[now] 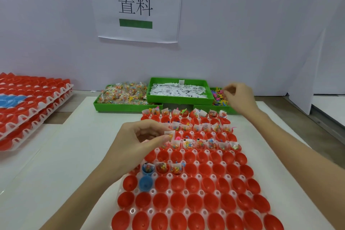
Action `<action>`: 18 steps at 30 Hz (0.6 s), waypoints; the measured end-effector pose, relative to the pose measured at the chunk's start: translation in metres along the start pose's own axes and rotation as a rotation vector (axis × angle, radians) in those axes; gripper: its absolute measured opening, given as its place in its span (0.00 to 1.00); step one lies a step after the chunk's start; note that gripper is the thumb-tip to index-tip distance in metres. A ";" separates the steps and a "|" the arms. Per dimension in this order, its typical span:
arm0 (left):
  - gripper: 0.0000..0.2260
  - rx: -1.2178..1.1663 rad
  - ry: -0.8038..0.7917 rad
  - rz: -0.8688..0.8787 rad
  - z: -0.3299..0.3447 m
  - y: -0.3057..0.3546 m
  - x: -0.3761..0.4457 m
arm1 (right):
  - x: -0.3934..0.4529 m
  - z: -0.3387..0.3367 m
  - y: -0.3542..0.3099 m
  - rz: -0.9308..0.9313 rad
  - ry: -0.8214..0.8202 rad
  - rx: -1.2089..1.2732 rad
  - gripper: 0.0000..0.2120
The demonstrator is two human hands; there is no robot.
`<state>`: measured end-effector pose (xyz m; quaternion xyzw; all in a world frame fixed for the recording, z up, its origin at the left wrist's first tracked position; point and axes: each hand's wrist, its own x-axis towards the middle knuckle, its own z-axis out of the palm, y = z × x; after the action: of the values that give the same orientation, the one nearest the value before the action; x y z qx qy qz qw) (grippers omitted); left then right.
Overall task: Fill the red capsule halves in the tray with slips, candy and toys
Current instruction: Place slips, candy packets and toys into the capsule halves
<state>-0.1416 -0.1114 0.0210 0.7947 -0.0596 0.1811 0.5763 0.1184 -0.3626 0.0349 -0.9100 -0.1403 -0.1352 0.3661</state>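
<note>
Your big white tray point(169, 191) lies flat on the white mat point(74, 155) in front of you. It is full of red capsule halves point(194, 201), all with the open side up. The far rows already have white slips, little candy bags and small toys poking out of them. Three cups in a middle row on the left are filled too. The near rows are bare red cups. Two blue halves point(145, 183) sit among the red ones on the left side.

Your left hand point(141, 140) is over the far left part of the tray. Its thumb and fingers pinch a small white slip point(169, 133), with a bit of yellow just under it. The hand hides some cups below it.

Your right hand point(239, 97) reaches over the toy bin point(217, 107) at the back right. Its fingers are curled close together over the bright little toys point(216, 94). You cannot tell if they hold one.

The middle green bin point(179, 99) holds a heap of white paper slips point(179, 89). The left green bin point(121, 107) holds clear bags of candy point(123, 92).

Far to your left is a stack of trays point(31, 102) with more red halves. A paper sign point(138, 5) hangs on the wall behind the bins.
</note>
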 end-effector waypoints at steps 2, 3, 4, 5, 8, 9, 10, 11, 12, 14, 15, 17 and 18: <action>0.07 0.002 0.010 -0.004 -0.001 -0.002 0.000 | 0.016 0.002 0.016 0.031 -0.085 -0.216 0.07; 0.07 0.004 0.013 -0.006 -0.002 -0.002 0.001 | 0.021 0.002 0.021 0.036 -0.115 -0.284 0.06; 0.07 0.006 0.016 -0.007 -0.002 -0.003 0.001 | 0.024 0.003 0.024 0.042 -0.131 -0.328 0.06; 0.07 0.007 0.020 -0.006 -0.003 -0.003 0.002 | 0.027 0.004 0.026 0.050 -0.133 -0.355 0.06; 0.07 0.001 0.032 -0.001 -0.004 -0.003 0.002 | 0.033 0.008 0.027 0.107 -0.144 -0.390 0.11; 0.07 -0.003 0.034 0.000 -0.004 -0.003 0.003 | 0.034 0.010 0.026 0.135 -0.163 -0.408 0.14; 0.07 -0.007 0.037 0.000 -0.005 -0.003 0.003 | 0.035 0.012 0.025 0.161 -0.182 -0.433 0.17; 0.06 -0.009 0.039 0.001 -0.005 -0.002 0.003 | 0.037 0.014 0.025 0.183 -0.196 -0.462 0.19; 0.06 -0.006 0.040 0.003 -0.005 -0.002 0.003 | 0.039 0.016 0.024 0.198 -0.202 -0.488 0.21; 0.06 0.002 0.039 0.002 -0.004 -0.001 0.003 | 0.042 0.020 0.025 0.217 -0.184 -0.494 0.19; 0.06 0.001 0.034 0.000 -0.004 -0.001 0.003 | 0.042 0.023 0.026 0.226 -0.166 -0.485 0.18; 0.06 0.004 0.032 0.000 -0.005 -0.001 0.003 | 0.041 0.027 0.027 0.239 -0.136 -0.453 0.15; 0.06 0.007 0.037 0.002 -0.005 0.000 0.003 | 0.041 0.028 0.029 0.236 -0.121 -0.423 0.13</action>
<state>-0.1398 -0.1062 0.0230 0.7930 -0.0489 0.1966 0.5746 0.1702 -0.3564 0.0115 -0.9829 -0.0234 -0.0634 0.1715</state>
